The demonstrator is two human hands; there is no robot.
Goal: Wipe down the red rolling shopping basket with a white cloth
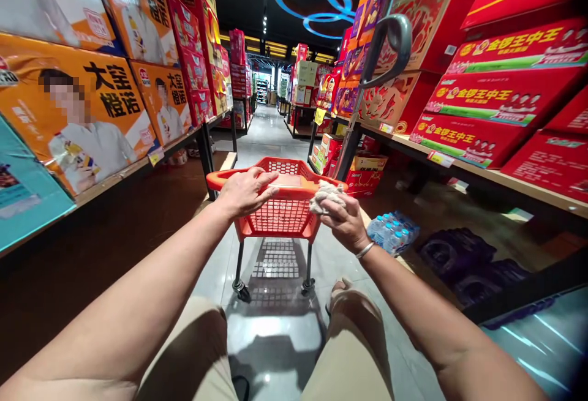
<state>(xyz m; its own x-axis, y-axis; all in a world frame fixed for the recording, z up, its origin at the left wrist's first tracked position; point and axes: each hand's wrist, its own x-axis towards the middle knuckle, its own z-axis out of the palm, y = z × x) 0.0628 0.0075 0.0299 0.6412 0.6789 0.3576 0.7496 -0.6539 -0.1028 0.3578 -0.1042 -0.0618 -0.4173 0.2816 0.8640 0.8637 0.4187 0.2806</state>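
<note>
A red plastic shopping cart (285,226) with lattice sides stands in front of me on dark legs and casters. On the left part of its near rim rests my left hand (245,191), its fingers stretched out and spread over the edge. At the right end of the rim, my right hand (342,220) has its fingers closed around a crumpled off-white cloth (327,198). That cloth touches the orange-red rim. A bracelet circles my right wrist.
Shelves of orange drink cartons (73,113) line the left side. Stacked red boxes (482,101) fill the right shelf, with a dark grey hook-shaped handle (397,52) beside them. Shrink-wrapped water bottles (392,232) sit low at right. A tiled aisle (269,122) runs ahead.
</note>
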